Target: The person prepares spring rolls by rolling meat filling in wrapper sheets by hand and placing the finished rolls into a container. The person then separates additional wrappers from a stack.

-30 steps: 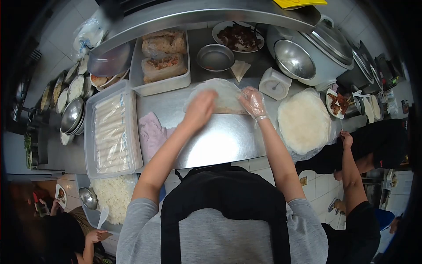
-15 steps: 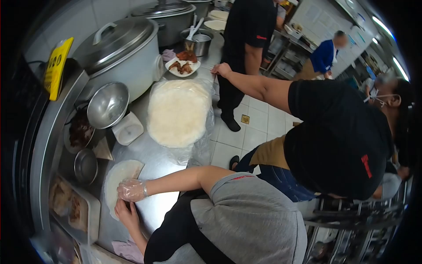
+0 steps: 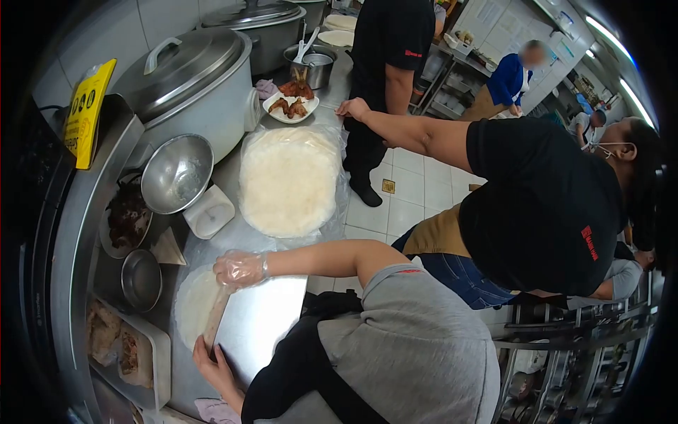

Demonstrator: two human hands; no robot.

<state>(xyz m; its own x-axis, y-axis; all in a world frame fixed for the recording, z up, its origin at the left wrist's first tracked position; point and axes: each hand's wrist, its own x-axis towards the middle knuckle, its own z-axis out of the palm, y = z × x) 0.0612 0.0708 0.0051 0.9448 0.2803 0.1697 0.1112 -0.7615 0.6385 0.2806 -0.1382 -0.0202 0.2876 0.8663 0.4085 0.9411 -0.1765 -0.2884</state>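
Working both hands at a thin round sheet (image 3: 193, 304), which lies on the steel table (image 3: 272, 304) at eight o'clock in the view. Its three-o'clock edge is already turned into a straight, pinkish roll (image 3: 218, 315); the rest, towards nine, lies flat and unrolled, so the rolling looks partway at most. Right hand (image 3: 239, 269), gloved, curls at the roll's one-o'clock end; fingertips hidden, cannot tell if pinching. Left hand (image 3: 215, 369), bare, thumb apart from fingers, at the seven-o'clock end; grip unclear. From the sheet: stack of pale sheets (image 3: 289, 180) at one o'clock, scale (image 3: 210, 214) at twelve.
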